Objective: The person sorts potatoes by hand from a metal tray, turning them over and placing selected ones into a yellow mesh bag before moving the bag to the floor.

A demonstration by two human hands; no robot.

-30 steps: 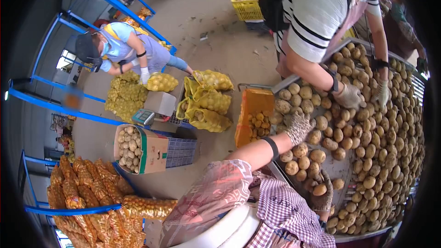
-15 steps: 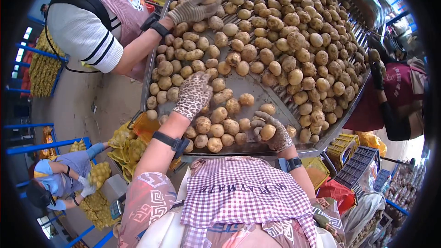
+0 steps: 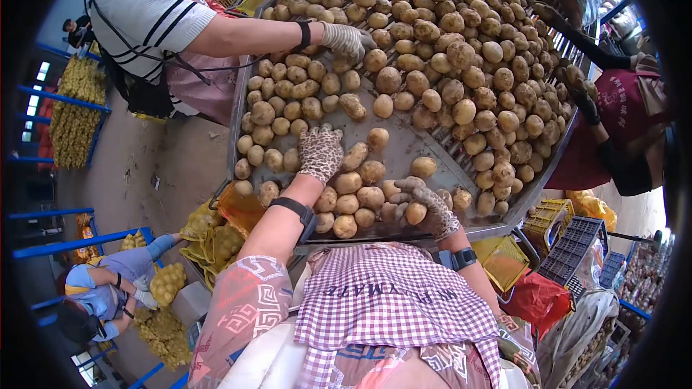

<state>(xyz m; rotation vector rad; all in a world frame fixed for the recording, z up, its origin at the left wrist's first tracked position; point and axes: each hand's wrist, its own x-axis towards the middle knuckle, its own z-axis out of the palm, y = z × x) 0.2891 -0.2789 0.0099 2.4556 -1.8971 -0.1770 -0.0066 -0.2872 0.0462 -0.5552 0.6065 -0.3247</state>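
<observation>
My left hand (image 3: 321, 151), in a leopard-print glove, lies palm down on the tray with its fingers stretched out, beside a loose group of potatoes (image 3: 348, 183). Its palm is hidden. At the near edge, my right hand (image 3: 432, 210), also gloved, has its thumb and fingers curled round a potato (image 3: 416, 213). Another potato (image 3: 424, 166) lies just beyond those fingers. Both hands rest over the metal sorting tray (image 3: 440, 155).
A large heap of potatoes (image 3: 461, 50) covers the far side and the slatted rack. A co-worker's gloved hand (image 3: 346, 41) reaches in from the left, and another person's dark-gloved hand (image 3: 582, 94) is at the right. Plastic crates (image 3: 573, 248) stand at lower right.
My left hand has shifted slightly toward me and right, along the potatoes. My right hand stays near the edge with its potato. The left co-worker's hands have moved apart.
</observation>
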